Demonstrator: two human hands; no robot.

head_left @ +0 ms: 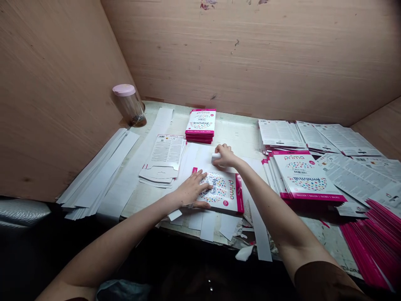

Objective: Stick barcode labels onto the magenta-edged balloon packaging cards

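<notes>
My left hand (196, 190) lies with fingers spread on a white and pink printed packet (230, 192), which rests sideways near the table's front edge. Just beyond the packet's far edge, my right hand (225, 156) is closed around a small white object (216, 156), its fingertips low over white paper. To the left of the hands is a small pile of printed cards (164, 154), back side up, with an unfolded flap at the near end. Behind them stands a neat stack of the same printed packets (200, 123).
At left are a jar with a pink lid (128, 104) and long white paper strips (100, 173). Stacked packets (305, 175), face-down cards (278, 133) and a fan of pink-edged pieces (372, 242) fill the right. Wooden panels (250, 58) enclose the table.
</notes>
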